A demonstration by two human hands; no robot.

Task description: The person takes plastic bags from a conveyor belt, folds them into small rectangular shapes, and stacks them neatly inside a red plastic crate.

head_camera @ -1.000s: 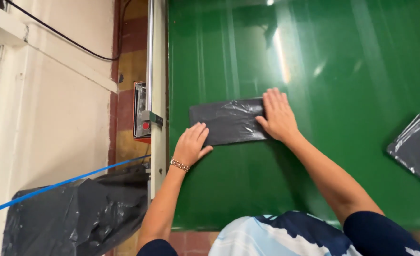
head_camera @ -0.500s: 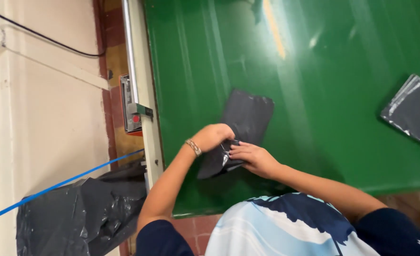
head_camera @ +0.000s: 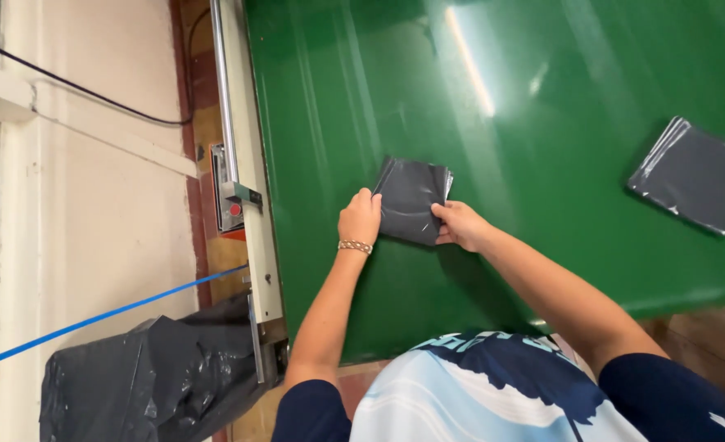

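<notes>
**Mia:** What do the hands hold?

**Ben:** Both hold one folded black plastic bag [head_camera: 410, 199]. It sits in the middle of the frame, on the shiny green counter [head_camera: 542, 98].

**Mia:** Where is the left hand [head_camera: 361, 218]?

**Ben:** It is on the left edge of the bag. Its fingers are curled shut on that edge. A thin bracelet [head_camera: 355, 245] goes round the wrist.

**Mia:** And the right hand [head_camera: 460, 226]?

**Ben:** It is at the bag's lower right corner. Its fingers pinch that corner, closed tight on the plastic.

**Mia:** Is the bag flat?

**Ben:** It is folded into a small square. The top right side shows a few layers stacked up. The bag looks a bit tilted, but it is hard to tell if the bottom part is lifted off the counter.

**Mia:** What else is there?

**Ben:** Another flat black bag [head_camera: 694, 173] lies at the right of the frame, well apart from the hands. A metal rail [head_camera: 235, 123] runs along the left side of the counter, with a small box with a red button [head_camera: 230, 205] on it. A big crumpled black sack [head_camera: 158, 381] sits in the lower left, and a blue cord [head_camera: 100, 315] runs across just above it.
</notes>
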